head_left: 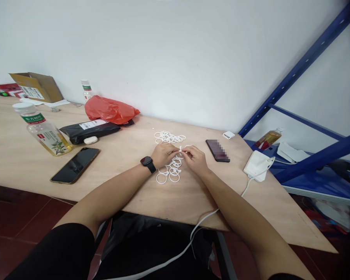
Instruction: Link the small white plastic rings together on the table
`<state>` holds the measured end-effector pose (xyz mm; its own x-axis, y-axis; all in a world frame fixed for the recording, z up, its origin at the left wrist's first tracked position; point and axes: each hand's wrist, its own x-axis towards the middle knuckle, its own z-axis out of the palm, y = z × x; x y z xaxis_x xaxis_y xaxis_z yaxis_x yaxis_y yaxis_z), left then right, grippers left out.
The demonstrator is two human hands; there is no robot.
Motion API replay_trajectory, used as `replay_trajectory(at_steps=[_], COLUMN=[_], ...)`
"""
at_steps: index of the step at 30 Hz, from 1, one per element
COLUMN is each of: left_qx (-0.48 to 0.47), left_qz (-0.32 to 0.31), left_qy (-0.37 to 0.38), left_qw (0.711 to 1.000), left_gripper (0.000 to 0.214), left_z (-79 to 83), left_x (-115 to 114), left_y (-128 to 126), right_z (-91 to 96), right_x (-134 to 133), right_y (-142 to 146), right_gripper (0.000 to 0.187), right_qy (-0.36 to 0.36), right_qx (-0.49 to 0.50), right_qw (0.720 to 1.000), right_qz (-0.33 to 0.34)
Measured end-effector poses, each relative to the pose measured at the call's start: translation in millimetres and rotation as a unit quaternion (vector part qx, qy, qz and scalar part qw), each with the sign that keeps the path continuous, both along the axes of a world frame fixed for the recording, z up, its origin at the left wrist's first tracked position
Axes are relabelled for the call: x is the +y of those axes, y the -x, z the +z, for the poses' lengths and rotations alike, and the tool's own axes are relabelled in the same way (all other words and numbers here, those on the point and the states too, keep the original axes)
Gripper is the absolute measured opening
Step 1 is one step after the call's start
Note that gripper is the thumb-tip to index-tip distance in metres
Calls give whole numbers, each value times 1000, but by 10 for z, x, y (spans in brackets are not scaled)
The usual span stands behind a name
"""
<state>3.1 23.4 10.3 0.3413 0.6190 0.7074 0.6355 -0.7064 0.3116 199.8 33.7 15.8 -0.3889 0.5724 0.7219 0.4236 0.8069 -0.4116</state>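
Observation:
My left hand, with a dark watch on its wrist, is closed in a pinch over the middle of the table. Facing it, my right hand pinches too. Between the two sets of fingertips shows a small white plastic ring piece, partly covered by the fingers. Below the hands lies a group of white plastic rings with small knob-like parts, some overlapping. A denser pile of similar white rings sits just beyond the left hand.
Phones flank the work area. Leftward are a drink bottle, black package, white case and red bag. A white power strip and its cable lie right, beside a blue metal rack.

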Motion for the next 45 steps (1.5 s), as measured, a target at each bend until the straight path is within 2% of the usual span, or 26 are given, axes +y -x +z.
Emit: replay_trajectory(at_steps=[12,21,27,32,36,38,42,45], left_qx=[30,4,-15,-3,-11,-6,42,63], left_qz=[-5,-4,8,1,20,16,-27,-30], left_qy=[-2,6,14,0,-6,-5,33,66], left_qw=[1000,1000,1000,1000,1000,1000,998,995], left_gripper=[22,21,20,22,19,18,18,20], left_z=[8,44,25,-4,-28,-46,-75,-81], left_x=[-43,-78,-39,6,41,55,45,22], left_y=[7,-6,-18,1,21,29,22,1], right_z=[6,12,-19,-33,-52,-85,-162,-178], right_x=[-30,-43,-7,22,140,235,374,376], right_y=[-2,14,24,8,-93,-169,-285,-294], right_gripper=[11,11,13,15,23,27,35,36], right_qy=[-3,3,20,31,49,63,124,164], right_qx=[-15,-6,10,-12,-32,-78,-193,-241], right_qw=[1000,1000,1000,999,995,988,950,924], right_qz=[7,5,1,1,-74,-121,-213,-246])
